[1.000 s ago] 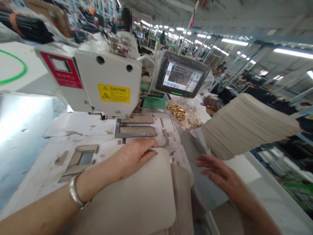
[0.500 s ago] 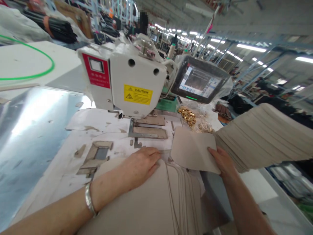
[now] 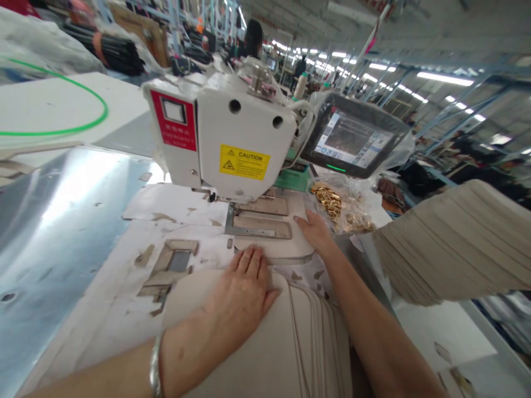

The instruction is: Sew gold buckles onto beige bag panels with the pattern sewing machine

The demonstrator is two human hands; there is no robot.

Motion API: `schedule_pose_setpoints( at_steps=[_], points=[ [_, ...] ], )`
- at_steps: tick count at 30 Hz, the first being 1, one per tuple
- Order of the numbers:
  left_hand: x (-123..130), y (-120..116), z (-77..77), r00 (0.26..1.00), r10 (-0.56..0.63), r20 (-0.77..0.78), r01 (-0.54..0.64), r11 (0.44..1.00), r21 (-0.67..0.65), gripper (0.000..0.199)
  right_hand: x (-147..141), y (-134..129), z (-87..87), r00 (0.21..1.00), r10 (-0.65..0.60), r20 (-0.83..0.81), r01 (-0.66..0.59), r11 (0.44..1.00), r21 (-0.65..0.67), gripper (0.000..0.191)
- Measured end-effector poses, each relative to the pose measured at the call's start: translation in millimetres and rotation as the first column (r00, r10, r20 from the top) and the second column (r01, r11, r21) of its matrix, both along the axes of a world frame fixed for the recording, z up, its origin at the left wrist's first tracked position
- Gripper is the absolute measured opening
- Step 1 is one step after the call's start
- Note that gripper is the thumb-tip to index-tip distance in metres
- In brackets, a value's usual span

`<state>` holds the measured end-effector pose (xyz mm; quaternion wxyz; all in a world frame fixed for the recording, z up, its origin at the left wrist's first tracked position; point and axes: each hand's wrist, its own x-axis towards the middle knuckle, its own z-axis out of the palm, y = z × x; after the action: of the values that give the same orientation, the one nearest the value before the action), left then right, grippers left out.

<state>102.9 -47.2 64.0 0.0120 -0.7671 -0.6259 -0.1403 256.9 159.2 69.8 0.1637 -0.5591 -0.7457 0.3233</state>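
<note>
A beige rounded panel (image 3: 296, 247) lies on the white work surface, partly beneath the metal clamp frame (image 3: 229, 221) of the sewing machine (image 3: 249, 132). My right hand (image 3: 316, 231) grips its right edge, thumb on top and the other fingers mostly hidden. My left hand (image 3: 238, 296) lies flat with fingers stretched out, its fingertips at the panel's near edge and its palm over a fanned stack of beige panels (image 3: 257, 354). The sewing head stands just behind the clamp.
A beige cut frame piece (image 3: 155, 271) lies to the left among scraps. Gold metal pieces (image 3: 327, 200) in a plastic bag sit behind my right hand. A control screen (image 3: 352, 135) stands at the back right. Another bundle of beige panels (image 3: 460, 237) hangs over the right side.
My right hand has moved left and forward, carrying the panel under the clamp frame. My left hand has flattened, with its fingers now pointing forward to the panel's near edge.
</note>
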Motion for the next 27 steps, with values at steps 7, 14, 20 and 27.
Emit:
schedule_pose_setpoints(
  at_steps=[7,14,20,27],
  points=[
    [7,-2,4.8,0.997,0.067,-0.032,-0.068,0.996,-0.06,0.054,-12,-4,-1.5,0.992,0.102,0.069,-0.113,0.976,0.186,0.019],
    [6,-2,6.0,0.995,0.088,-0.055,-0.091,0.994,-0.06,0.058,2,7,-8.4,0.988,0.151,-0.017,-0.148,0.979,0.142,0.026],
    [6,-2,13.8,0.991,0.121,-0.063,-0.126,0.988,-0.094,0.058,0,8,-8.6,0.984,0.173,0.029,-0.175,0.954,0.245,0.025],
    [6,-3,17.7,0.985,0.124,-0.117,-0.138,0.984,-0.115,0.059,-3,3,-11.7,0.978,0.11,0.177,-0.167,0.92,0.355,0.024]
  ],
)
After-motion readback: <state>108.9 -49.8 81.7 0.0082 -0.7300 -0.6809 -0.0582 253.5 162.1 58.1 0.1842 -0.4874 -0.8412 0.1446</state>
